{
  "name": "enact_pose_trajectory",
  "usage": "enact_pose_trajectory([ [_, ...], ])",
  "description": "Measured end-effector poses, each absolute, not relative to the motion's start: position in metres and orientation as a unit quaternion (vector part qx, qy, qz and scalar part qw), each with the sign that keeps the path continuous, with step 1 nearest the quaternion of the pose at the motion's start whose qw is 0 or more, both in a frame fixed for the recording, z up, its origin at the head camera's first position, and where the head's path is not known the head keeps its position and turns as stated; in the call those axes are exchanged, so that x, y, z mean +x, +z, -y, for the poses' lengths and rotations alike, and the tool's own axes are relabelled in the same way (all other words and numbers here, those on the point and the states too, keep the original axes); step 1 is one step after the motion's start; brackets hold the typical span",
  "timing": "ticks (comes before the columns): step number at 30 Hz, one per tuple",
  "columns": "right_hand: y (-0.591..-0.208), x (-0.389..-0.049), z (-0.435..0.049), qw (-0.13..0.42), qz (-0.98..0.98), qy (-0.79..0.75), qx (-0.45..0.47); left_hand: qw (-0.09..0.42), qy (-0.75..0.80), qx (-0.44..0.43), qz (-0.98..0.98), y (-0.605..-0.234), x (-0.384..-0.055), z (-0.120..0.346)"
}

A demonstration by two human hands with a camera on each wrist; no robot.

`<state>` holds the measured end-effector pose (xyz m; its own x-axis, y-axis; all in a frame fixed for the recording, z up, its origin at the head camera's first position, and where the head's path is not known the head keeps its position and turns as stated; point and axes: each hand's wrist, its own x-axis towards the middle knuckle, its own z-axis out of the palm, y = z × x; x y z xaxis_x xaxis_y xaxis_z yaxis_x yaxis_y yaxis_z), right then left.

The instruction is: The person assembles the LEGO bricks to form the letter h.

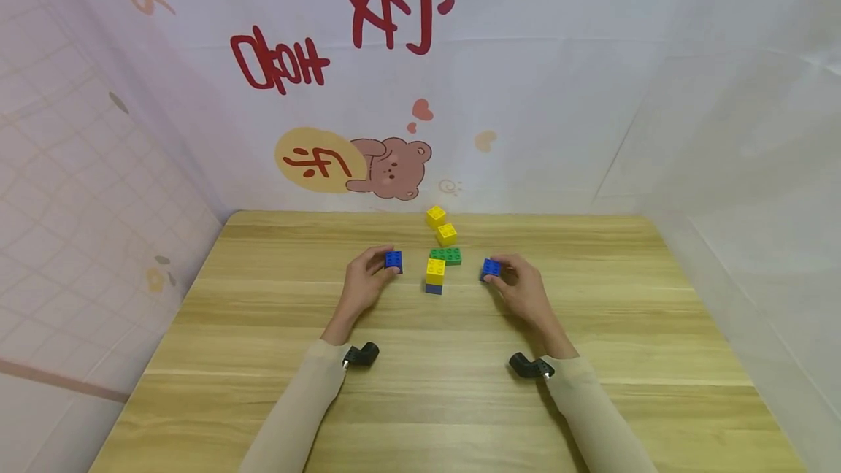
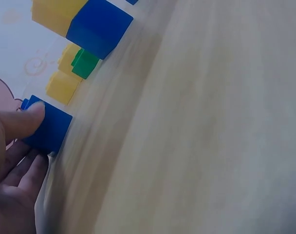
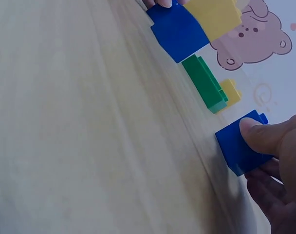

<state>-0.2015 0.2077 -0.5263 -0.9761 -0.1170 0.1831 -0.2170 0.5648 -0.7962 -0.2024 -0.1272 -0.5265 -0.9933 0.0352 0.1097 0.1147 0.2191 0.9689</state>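
Note:
My left hand (image 1: 363, 281) pinches a small blue building block (image 1: 393, 260) between thumb and fingers, left of the table's middle. On the other side my right hand (image 1: 525, 289) grips another blue block (image 1: 490, 268) the same way; its thumb lies on the near face in the right wrist view. Between the hands stands a yellow block (image 1: 436, 270) stacked on a blue block (image 1: 434, 288). Just behind that stack lies a longer green block (image 1: 453, 255), partly covered by it in the head view.
Two loose yellow blocks, one nearer (image 1: 447, 234) and one farther (image 1: 436, 216), sit toward the back edge of the wooden table (image 1: 427, 400). A white printed cloth (image 1: 539, 93) hangs behind the table, with more cloth at both sides.

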Motion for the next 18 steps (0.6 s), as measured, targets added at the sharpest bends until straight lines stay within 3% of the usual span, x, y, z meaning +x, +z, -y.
enact_pose_trajectory([
  [18, -0.5315, -0.2023, -0.2072, 0.063, 0.869, 0.479, 0.106, 0.056, -0.610, -0.030, 0.790, -0.5277, -0.2020, 0.1223],
])
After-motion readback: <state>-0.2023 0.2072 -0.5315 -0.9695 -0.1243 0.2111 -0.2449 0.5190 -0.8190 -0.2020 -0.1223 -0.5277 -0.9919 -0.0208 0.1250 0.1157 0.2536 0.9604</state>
